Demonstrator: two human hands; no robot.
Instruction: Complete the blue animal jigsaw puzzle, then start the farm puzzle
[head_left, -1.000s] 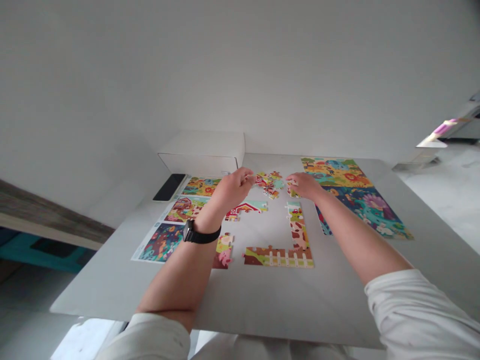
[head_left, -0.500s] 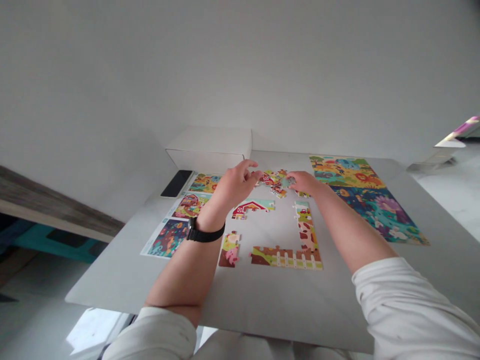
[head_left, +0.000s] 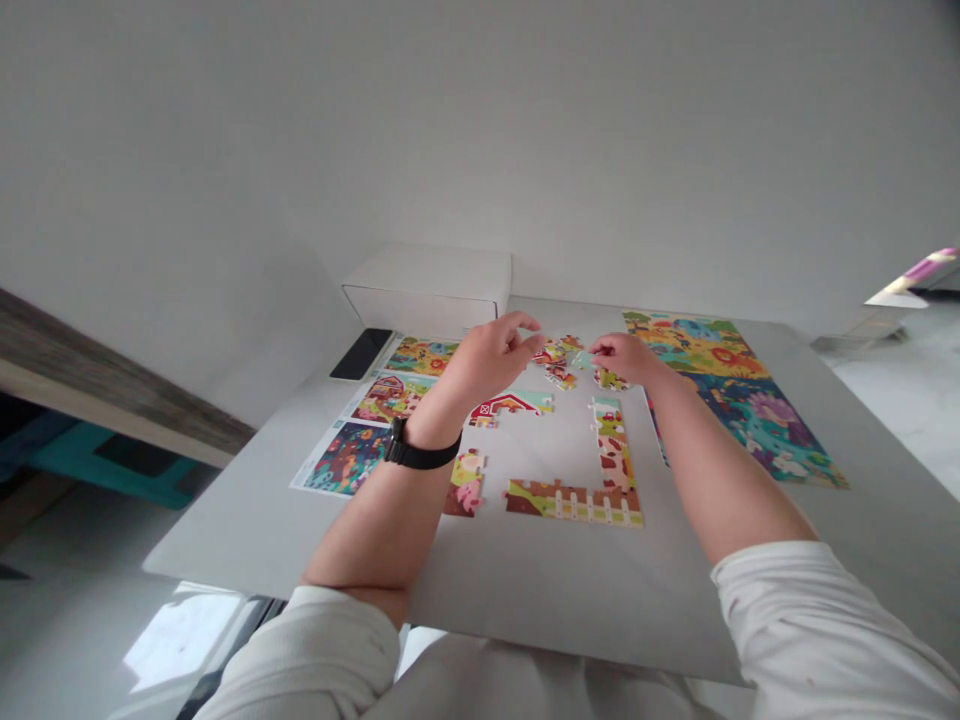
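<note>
My left hand (head_left: pixel 491 362) hangs over the table with its fingers apart, holding nothing, just left of a small heap of loose jigsaw pieces (head_left: pixel 559 358). My right hand (head_left: pixel 624 358) is just right of the heap, its fingertips at a pale green piece (head_left: pixel 581 359). I cannot tell if they grip it. Another piece (head_left: pixel 611 380) lies under that hand. Below them are joined sections: a red barn section (head_left: pixel 510 404), an upright strip (head_left: pixel 612 450), a fence strip (head_left: pixel 574 503) and a pig section (head_left: pixel 466 486).
A white table (head_left: pixel 570 570) bears printed picture sheets (head_left: pixel 349 458) at left and large colourful animal pictures (head_left: pixel 765 430) at right. A black phone (head_left: pixel 361 354) and a white box (head_left: pixel 427 290) stand at the back. A black watch (head_left: pixel 412 455) circles my left wrist.
Both hands have drawn closer to the heap, with my left hand's fingers now reaching its edge. The whole scene has shifted right and slightly up in the view.
</note>
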